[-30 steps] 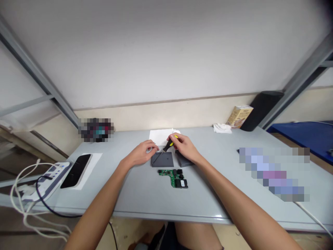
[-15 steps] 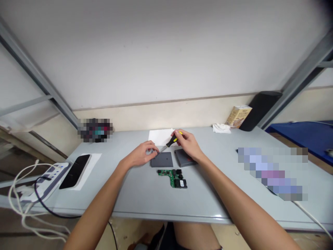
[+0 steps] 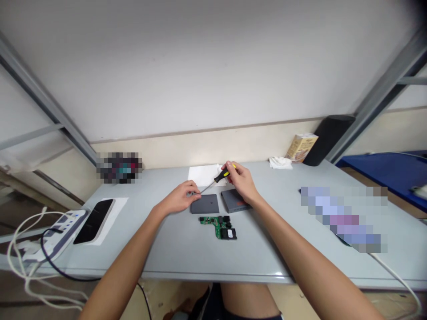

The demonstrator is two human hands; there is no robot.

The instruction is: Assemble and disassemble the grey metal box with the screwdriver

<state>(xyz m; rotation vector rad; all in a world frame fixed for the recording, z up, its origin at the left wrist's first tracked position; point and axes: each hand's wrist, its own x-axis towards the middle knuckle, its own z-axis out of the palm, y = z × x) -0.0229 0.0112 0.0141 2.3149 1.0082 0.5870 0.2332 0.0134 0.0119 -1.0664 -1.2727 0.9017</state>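
Observation:
My right hand (image 3: 240, 178) grips a screwdriver (image 3: 221, 176) by its black and yellow handle, its thin shaft slanting down to the left. The shaft's tip meets the fingertips of my left hand (image 3: 183, 195), whose thumb and fingers are pinched together. Whatever may be between them is too small to make out. Below these fingers lies a flat dark grey cover (image 3: 205, 204) on the table. Right of it, partly behind my right wrist, rests a dark grey box-shaped casing (image 3: 233, 202) with a red mark. Nearer to me sits a green circuit board (image 3: 218, 226) with black parts.
White paper (image 3: 202, 174) lies behind the cover. A phone (image 3: 95, 221) and a power strip (image 3: 63, 233) with cables are at the left. Tissue (image 3: 280, 162), a yellow carton (image 3: 302, 148) and a black cylinder (image 3: 328, 140) stand at the back right. A blurred-out item (image 3: 340, 220) lies right.
The screwdriver handle has risen slightly to the right, so more of its shaft shows. My left thumb and fingers have drawn closer together at its tip. The view has shifted a little.

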